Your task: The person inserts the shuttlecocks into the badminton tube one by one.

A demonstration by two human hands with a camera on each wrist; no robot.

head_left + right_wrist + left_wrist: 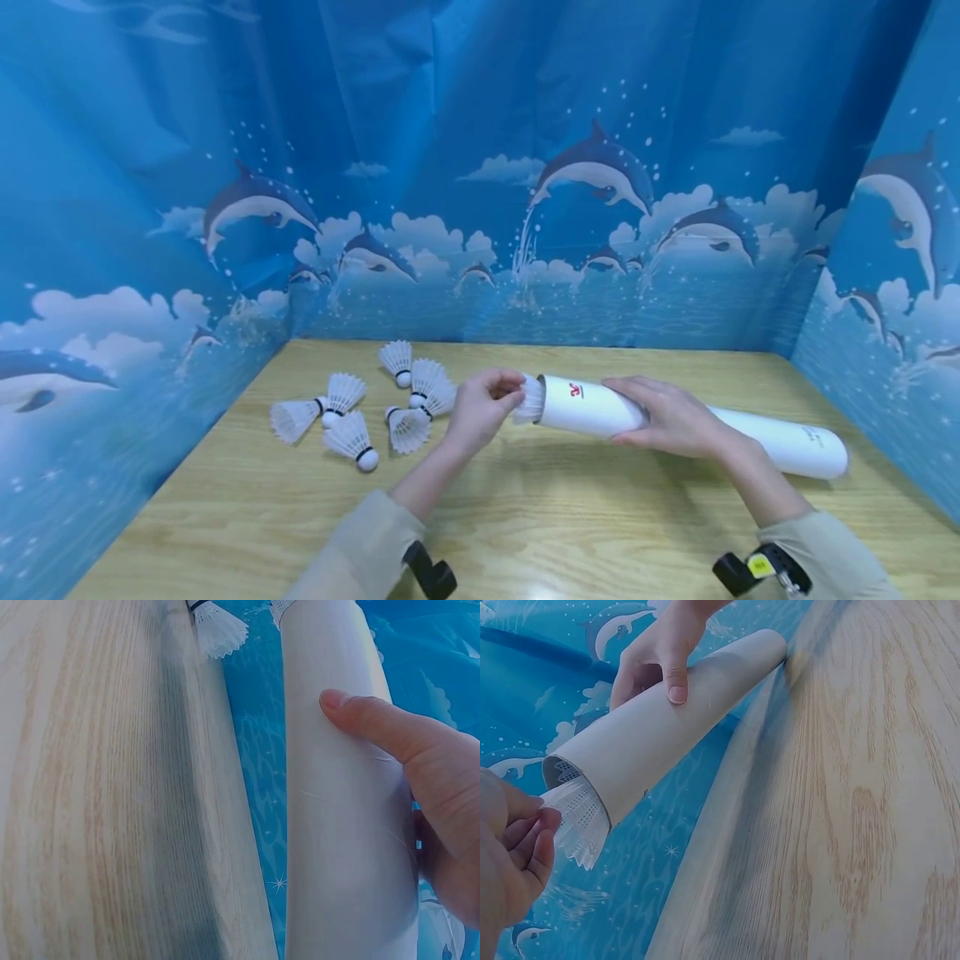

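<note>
My right hand (671, 415) grips a long white tube (787, 442) around its middle, thumb along the near side in the right wrist view. The tube's open end points left and is raised, while its far end slopes down to the right. At that mouth, my left hand (486, 404) pinches the feather skirt of a white shuttlecock (577, 821) between thumb and fingers. Its front part is inside the tube and hidden, with the skirt sticking out. Another lacy white skirt edge shows deeper inside the mouth in the left wrist view.
Several loose shuttlecocks (351, 437) lie in a group on the left of the wooden table (540, 533), pointing various ways. A blue dolphin-printed curtain (465, 167) walls the table's back and both sides. Dark wrist cameras (429, 571) are strapped over both sleeves.
</note>
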